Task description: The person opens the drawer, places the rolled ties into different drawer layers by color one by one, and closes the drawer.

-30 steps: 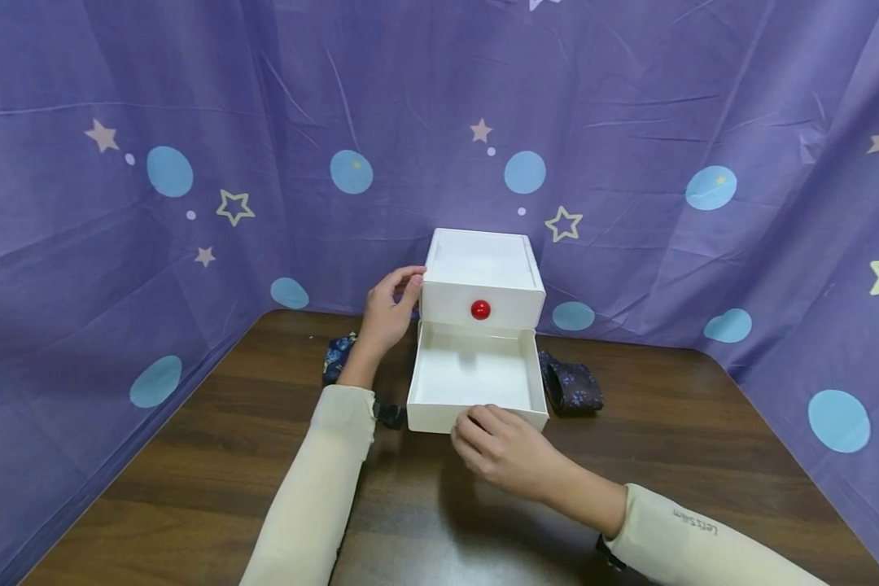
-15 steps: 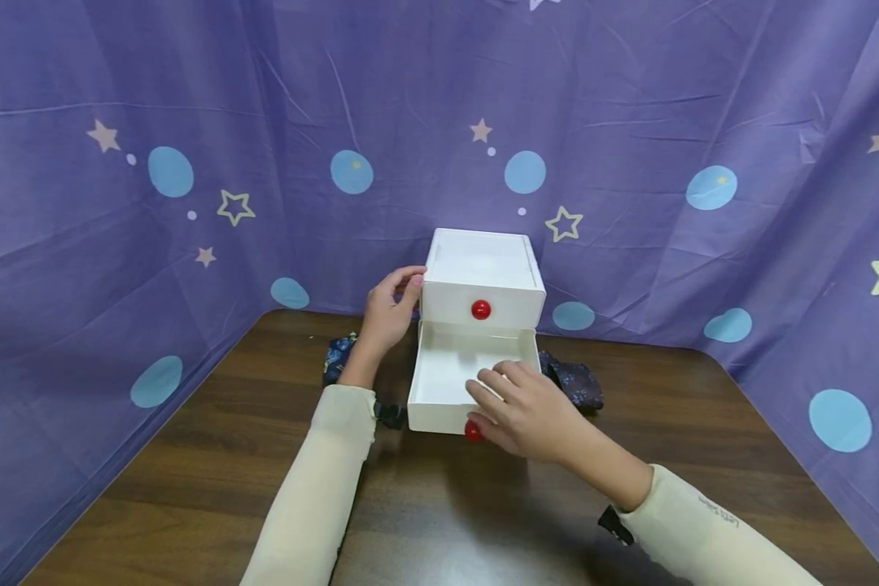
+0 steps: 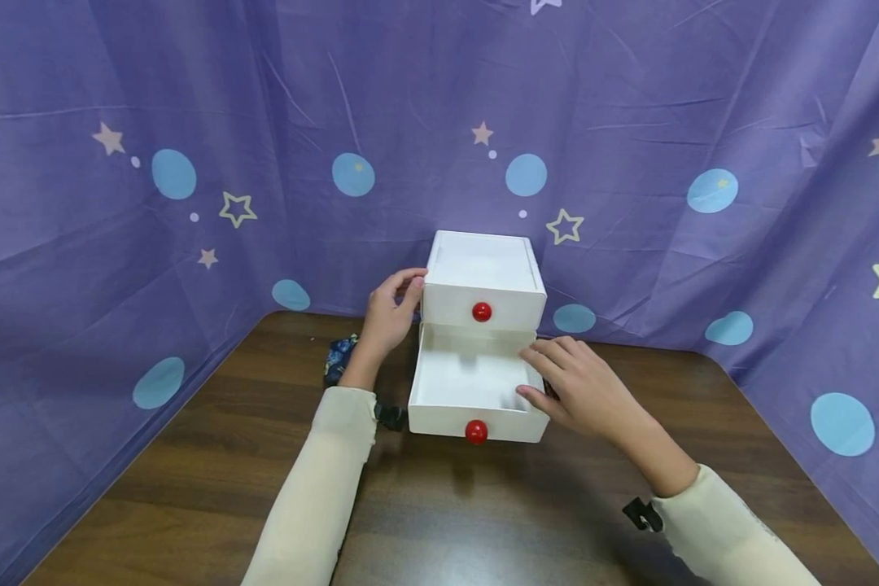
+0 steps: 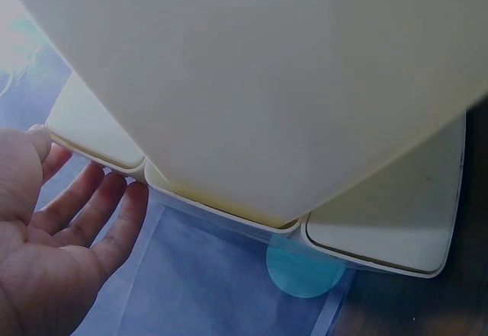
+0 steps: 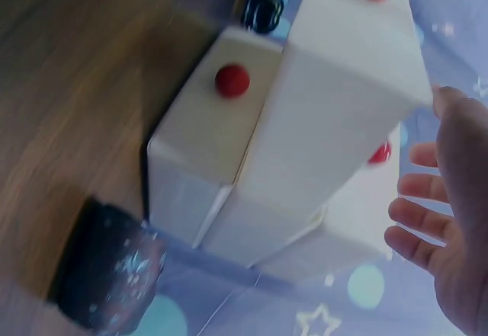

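A small white drawer cabinet (image 3: 483, 262) with red round knobs stands at the back of the table. Its middle drawer (image 3: 447, 422) is pulled far out, and its inside looks bare. Against the cabinet's left side my left hand (image 3: 388, 319) touches with its fingertips, near the top front corner. The right hand (image 3: 586, 387) is over the right rim of the pulled-out drawer, fingers loosely extended, holding nothing; whether it touches the rim I cannot tell. In the right wrist view, the drawers above and below are closed, and the lower knob (image 5: 232, 81) shows.
Rolled dark patterned cloth (image 3: 339, 358) lies left of the cabinet. Another dark floral roll (image 5: 110, 267) lies on its right, mostly hidden by my right hand in the head view. A purple curtain (image 3: 439, 122) hangs around the brown wooden table (image 3: 190, 488).
My right hand has let go of the drawer's front, uncovering its red knob, and moved up and right to the drawer's right edge. The left hand and the drawer look unmoved.
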A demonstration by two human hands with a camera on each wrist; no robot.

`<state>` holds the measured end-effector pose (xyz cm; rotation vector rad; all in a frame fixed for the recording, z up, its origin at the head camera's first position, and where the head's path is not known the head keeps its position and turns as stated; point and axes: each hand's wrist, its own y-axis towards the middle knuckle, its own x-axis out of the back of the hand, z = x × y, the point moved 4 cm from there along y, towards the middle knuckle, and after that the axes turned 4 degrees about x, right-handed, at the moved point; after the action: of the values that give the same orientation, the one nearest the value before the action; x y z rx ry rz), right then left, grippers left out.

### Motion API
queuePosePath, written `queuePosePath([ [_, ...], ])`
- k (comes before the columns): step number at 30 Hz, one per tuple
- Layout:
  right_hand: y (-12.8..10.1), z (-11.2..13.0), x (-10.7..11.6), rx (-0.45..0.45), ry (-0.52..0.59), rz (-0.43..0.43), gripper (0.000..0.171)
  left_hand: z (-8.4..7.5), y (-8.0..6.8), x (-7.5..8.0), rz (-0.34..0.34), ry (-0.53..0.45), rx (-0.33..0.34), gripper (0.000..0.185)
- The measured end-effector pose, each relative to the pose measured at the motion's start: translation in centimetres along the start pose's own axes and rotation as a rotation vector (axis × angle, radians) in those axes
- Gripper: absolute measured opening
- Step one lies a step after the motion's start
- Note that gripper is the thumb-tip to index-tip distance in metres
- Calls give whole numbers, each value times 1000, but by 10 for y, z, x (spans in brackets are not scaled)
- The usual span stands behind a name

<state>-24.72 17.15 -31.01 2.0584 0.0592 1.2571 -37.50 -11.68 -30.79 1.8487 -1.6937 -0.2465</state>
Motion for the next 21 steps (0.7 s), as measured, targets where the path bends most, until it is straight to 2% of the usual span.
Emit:
queuePosePath([
  [7, -22, -31, -4, -168, 42, 106, 48, 2, 0, 0, -1, 0, 1, 37],
  [11, -37, -47, -12, -230, 35, 167, 48, 1, -1, 0, 1, -3, 6, 38],
  [16, -52, -62, -24, -302, 13, 279, 56, 0, -1, -1, -2, -6, 4, 39],
  [21, -62, -70, -33, -395, 4, 433, 66, -1, -1, 0, 1, -6, 4, 40],
])
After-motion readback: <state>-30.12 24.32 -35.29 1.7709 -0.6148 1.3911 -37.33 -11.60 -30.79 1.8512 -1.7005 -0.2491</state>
